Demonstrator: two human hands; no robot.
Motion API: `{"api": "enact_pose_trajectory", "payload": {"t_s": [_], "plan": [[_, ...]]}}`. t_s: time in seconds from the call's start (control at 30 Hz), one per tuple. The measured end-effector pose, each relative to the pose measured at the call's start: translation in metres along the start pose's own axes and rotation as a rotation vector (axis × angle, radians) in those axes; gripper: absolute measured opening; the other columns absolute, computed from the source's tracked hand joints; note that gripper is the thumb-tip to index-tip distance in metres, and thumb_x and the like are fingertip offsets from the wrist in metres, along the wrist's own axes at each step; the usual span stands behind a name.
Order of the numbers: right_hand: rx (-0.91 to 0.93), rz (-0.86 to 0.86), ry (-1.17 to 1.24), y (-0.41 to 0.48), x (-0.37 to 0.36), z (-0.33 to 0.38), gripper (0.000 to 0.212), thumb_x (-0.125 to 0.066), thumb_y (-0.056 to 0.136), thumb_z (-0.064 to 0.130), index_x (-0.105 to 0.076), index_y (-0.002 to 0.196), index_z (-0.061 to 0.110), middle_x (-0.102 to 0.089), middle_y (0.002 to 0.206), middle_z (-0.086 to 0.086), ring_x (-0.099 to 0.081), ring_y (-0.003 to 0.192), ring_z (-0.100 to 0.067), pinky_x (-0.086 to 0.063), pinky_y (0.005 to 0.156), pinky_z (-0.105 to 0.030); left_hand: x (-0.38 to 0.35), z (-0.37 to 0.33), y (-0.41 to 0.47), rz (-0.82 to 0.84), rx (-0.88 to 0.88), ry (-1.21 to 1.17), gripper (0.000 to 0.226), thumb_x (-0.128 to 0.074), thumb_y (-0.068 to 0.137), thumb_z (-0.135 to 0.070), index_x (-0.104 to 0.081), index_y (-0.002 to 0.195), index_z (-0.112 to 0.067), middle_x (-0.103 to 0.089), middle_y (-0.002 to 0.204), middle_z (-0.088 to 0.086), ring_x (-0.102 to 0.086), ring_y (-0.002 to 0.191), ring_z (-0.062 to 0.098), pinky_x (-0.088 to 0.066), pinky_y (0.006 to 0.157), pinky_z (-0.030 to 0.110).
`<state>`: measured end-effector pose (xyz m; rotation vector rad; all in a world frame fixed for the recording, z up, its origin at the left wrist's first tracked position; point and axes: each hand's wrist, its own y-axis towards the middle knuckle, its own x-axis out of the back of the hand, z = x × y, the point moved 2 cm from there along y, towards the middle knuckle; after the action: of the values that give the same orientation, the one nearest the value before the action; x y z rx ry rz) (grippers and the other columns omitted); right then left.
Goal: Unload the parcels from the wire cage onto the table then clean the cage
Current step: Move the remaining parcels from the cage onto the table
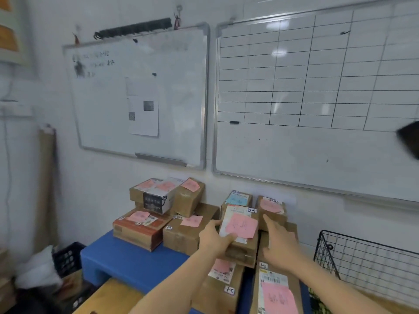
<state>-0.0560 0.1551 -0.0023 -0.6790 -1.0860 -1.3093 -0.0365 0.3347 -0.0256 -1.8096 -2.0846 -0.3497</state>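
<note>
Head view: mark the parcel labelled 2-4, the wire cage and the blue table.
parcel labelled 2-4 [241,226]: head view, on the pink note on its top.
wire cage [367,264]: head view, on the mesh of its side wall.
blue table [127,259]: head view, on a bare part of its top.

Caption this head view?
Left hand grips pink-noted parcel atop others on the table; right hand open beside it; wire cage at right.

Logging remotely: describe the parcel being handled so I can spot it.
Under the gridded whiteboard, on the blue table, look between the left hand and right hand. That parcel alone has a corner tag reading 2-4 above its pink note.
</note>
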Motion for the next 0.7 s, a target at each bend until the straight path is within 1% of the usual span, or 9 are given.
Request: {"api": "enact_pose_trajectory", "payload": {"t_s": [0.03, 0.1, 0.13, 0.2, 0.27, 0.37, 0.53, 0.63, 0.7], "plan": [[-0.006, 0.024, 0.026, -0.001, 0.000, 0.002, 0.076, -0.060, 0.088, 0.017, -0.017, 0.151, 0.014, -0.037, 0.149, -0.003, -0.036, 0.135, -0.018, -0.032, 0.106, -0.024, 0.001, 0.004, 0.002, -0.004, 0.009, 0.017, 0.064, -0.073, 0.081, -0.032, -0.043, 0.136, -0.018, -0.053, 0.133, 0.005, -0.053, 0.119, 0.021, -0.047, 0.098, 0.032], [-0.020, 0.074, 0.095, -0.001, -0.006, 0.004, 0.078, -0.064, 0.085, 0.024, -0.019, 0.149, 0.016, -0.039, 0.145, -0.001, -0.036, 0.135, -0.018, -0.032, 0.106, -0.025, 0.002, 0.009, 0.005, -0.014, 0.031, 0.044, 0.064, -0.071, 0.083, -0.031, -0.042, 0.137, -0.017, -0.053, 0.134, 0.005, -0.052, 0.120, 0.020, -0.044, 0.095, 0.029], [-0.023, 0.099, 0.127, 0.000, -0.012, 0.004, 0.081, -0.067, 0.082, 0.029, -0.020, 0.148, 0.021, -0.041, 0.140, 0.004, -0.039, 0.134, -0.018, -0.035, 0.105, -0.026, 0.003, 0.011, 0.006, -0.018, 0.045, 0.053, 0.063, -0.071, 0.083, -0.031, -0.042, 0.137, -0.016, -0.053, 0.134, 0.005, -0.052, 0.120, 0.020, -0.044, 0.092, 0.027], [0.011, 0.112, 0.190, 0.003, -0.026, 0.002, 0.088, -0.071, 0.071, 0.047, -0.022, 0.143, 0.038, -0.045, 0.136, 0.016, -0.049, 0.126, -0.012, -0.045, 0.100, -0.029, 0.003, 0.016, 0.011, -0.031, 0.060, 0.073, 0.064, -0.071, 0.083, -0.029, -0.042, 0.138, -0.015, -0.053, 0.134, 0.005, -0.053, 0.118, 0.019, -0.044, 0.087, 0.024], [0.027, 0.144, 0.227, 0.011, -0.043, -0.003, 0.093, -0.073, 0.068, 0.052, -0.020, 0.144, 0.044, -0.045, 0.135, 0.021, -0.051, 0.121, -0.007, -0.047, 0.093, -0.025, 0.004, 0.019, 0.018, -0.040, 0.068, 0.093, 0.064, -0.071, 0.083, -0.027, -0.042, 0.139, -0.015, -0.054, 0.134, 0.006, -0.054, 0.116, 0.019, -0.043, 0.082, 0.021], [0.018, 0.177, 0.216, 0.019, -0.063, 0.000, 0.091, -0.071, 0.073, 0.046, -0.019, 0.147, 0.037, -0.045, 0.140, 0.013, -0.053, 0.119, -0.009, -0.048, 0.095, -0.029, 0.004, 0.021, 0.027, -0.043, 0.088, 0.096, 0.060, -0.070, 0.084, -0.025, -0.044, 0.138, -0.016, -0.054, 0.134, 0.007, -0.054, 0.115, 0.021, -0.044, 0.084, 0.024], [-0.055, 0.187, 0.116, 0.038, -0.075, 0.004, 0.066, -0.055, 0.089, 0.036, -0.024, 0.146, 0.022, -0.049, 0.137, -0.003, -0.054, 0.116, -0.022, -0.050, 0.094, -0.039, -0.003, 0.024, 0.045, -0.029, 0.052, 0.153, 0.058, -0.064, 0.088, -0.029, -0.042, 0.140, -0.018, -0.054, 0.135, 0.007, -0.053, 0.119, 0.024, -0.044, 0.094, 0.032], [-0.051, 0.175, 0.036, 0.048, -0.074, 0.006, 0.058, -0.051, 0.092, 0.035, -0.027, 0.142, 0.019, -0.052, 0.131, -0.008, -0.055, 0.113, -0.026, -0.050, 0.093, -0.042, -0.004, 0.023, 0.055, -0.015, 0.029, 0.188, 0.056, -0.062, 0.090, -0.029, -0.041, 0.141, -0.017, -0.054, 0.135, 0.007, -0.053, 0.119, 0.025, -0.043, 0.093, 0.031], [-0.055, 0.183, 0.010, 0.052, -0.076, 0.004, 0.058, -0.052, 0.091, 0.036, -0.028, 0.141, 0.018, -0.054, 0.128, -0.008, -0.056, 0.109, -0.026, -0.051, 0.091, -0.042, -0.002, 0.023, 0.060, 0.002, 0.019, 0.210, 0.056, -0.062, 0.088, -0.030, -0.042, 0.139, -0.018, -0.056, 0.132, 0.007, -0.055, 0.113, 0.023, -0.043, 0.088, 0.030]]}}
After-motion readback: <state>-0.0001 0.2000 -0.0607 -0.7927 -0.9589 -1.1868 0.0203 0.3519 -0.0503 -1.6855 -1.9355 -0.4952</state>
